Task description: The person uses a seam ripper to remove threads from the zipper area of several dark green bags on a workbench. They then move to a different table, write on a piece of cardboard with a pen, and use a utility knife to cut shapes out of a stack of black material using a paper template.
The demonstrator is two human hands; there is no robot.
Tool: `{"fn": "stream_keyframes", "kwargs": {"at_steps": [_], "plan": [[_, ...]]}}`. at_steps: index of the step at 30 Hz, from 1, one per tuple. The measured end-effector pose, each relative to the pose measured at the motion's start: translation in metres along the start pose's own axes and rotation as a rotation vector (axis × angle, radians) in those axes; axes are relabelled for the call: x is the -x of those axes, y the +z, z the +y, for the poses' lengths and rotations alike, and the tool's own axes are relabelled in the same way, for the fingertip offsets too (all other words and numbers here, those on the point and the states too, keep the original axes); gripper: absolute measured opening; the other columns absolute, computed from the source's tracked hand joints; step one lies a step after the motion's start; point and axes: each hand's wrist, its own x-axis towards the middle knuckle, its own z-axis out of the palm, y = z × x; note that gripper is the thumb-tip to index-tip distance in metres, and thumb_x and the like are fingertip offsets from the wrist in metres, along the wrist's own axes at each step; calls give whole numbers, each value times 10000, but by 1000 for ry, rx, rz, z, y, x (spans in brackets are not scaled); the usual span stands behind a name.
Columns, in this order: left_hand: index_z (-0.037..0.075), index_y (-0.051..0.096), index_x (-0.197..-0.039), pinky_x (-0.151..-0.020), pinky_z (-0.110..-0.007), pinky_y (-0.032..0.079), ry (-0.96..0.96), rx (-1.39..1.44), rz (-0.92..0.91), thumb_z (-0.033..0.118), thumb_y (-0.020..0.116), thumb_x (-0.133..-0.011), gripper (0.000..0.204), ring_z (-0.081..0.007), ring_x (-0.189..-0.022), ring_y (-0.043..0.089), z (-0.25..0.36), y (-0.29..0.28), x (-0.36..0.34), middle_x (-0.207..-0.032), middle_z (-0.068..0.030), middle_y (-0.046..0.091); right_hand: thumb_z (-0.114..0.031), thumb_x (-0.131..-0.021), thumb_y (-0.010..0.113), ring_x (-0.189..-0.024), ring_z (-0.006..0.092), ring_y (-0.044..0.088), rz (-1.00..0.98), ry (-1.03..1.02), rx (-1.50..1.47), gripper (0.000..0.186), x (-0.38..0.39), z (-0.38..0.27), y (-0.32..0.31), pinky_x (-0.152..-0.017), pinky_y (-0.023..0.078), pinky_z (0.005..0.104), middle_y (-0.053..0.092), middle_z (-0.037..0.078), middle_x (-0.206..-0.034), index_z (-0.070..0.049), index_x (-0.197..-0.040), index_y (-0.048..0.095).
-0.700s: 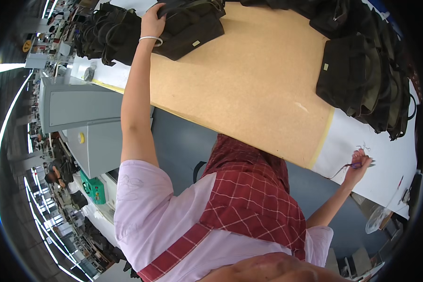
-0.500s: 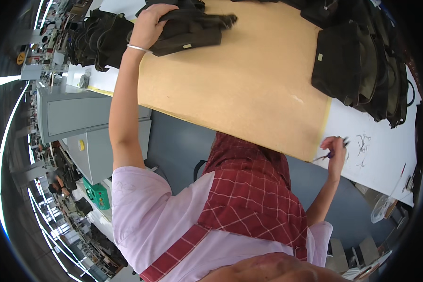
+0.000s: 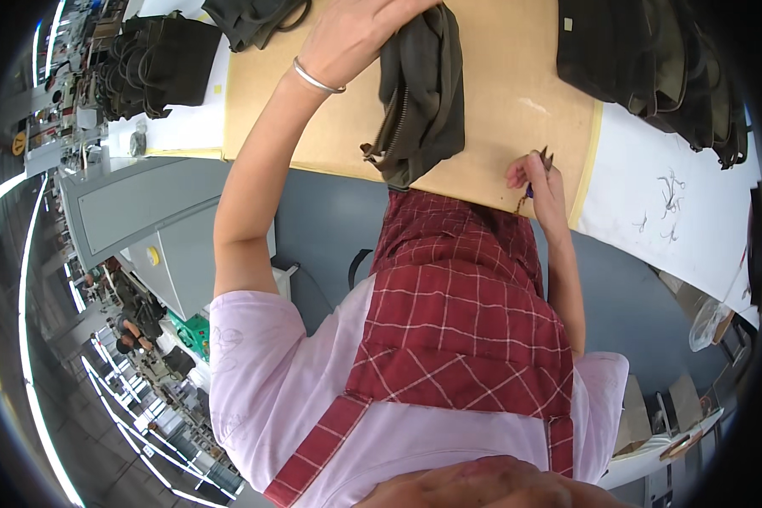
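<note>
A dark olive fabric bag point(image 3: 419, 110) with an open-edged zipper lies on the tan board point(image 3: 516, 76) in front of me, reaching the near edge. My left hand point(image 3: 372, 30) is closed on its far end, with a silver bangle at the wrist. My right hand point(image 3: 533, 173) is at the board's near right edge, right of the bag, holding small thread snips with a dark, pointed tip sticking up and a purple part visible.
More dark bags are stacked at the back left point(image 3: 152, 68), behind my left hand point(image 3: 245, 17) and at the right point(image 3: 618, 51). Loose threads lie on the white surface point(image 3: 643, 169) at right. Grey cabinets point(image 3: 127, 212) stand left; a co-worker point(image 3: 131, 334) is beyond them.
My left hand has pulled a bag from the left pile to the middle and turned it lengthwise toward me. My right hand with the snips has moved left onto the board's edge.
</note>
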Motion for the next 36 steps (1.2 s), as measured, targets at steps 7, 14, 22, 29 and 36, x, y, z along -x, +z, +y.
{"fn": "stream_keyframes", "kwargs": {"at_steps": [7, 14, 22, 29, 36], "plan": [[35, 586, -1231, -754, -351, 492, -563, 234, 394, 59, 736, -847, 413, -208, -903, 644, 74, -13, 64, -1008, -130, 670, -230, -1053, 484, -655, 65, 491, -100, 118, -76, 282, 4, -23, 19, -604, 397, 222, 566, 4, -728, -23, -902, 601], [26, 640, -942, -579, -281, 466, -875, 201, 195, 137, 850, -768, 294, -147, -655, 589, 149, -6, 87, -769, -62, 624, -123, -880, 750, -656, 32, 391, -183, -102, -17, 187, -12, -53, 74, -587, 341, 215, 502, -50, -717, -49, -1020, 650], [52, 675, -918, -698, -307, 493, -1007, 153, 277, 1, 800, -746, 219, -203, -766, 616, 156, 1, 95, -799, -63, 618, -160, -909, 725, -687, 21, 460, -225, -205, -118, 186, -35, -36, 110, -600, 388, 213, 585, -41, -785, -29, -1033, 677], [71, 668, -979, -875, -370, 490, -619, 123, 197, -4, 819, -693, 332, -271, -1101, 631, 162, 13, 91, -840, -45, 658, -173, -937, 693, -612, 10, 396, -160, -167, -291, 157, -32, -23, 114, -543, 328, 208, 516, -86, -708, -25, -986, 675], [86, 626, -1002, -900, -384, 482, -736, 136, 118, 36, 837, -666, 400, -273, -1159, 593, 159, 10, 96, -848, -26, 647, -146, -896, 742, -592, -15, 364, -182, -54, -281, 157, -29, -36, 118, -512, 281, 199, 498, -93, -683, -29, -983, 683]]}}
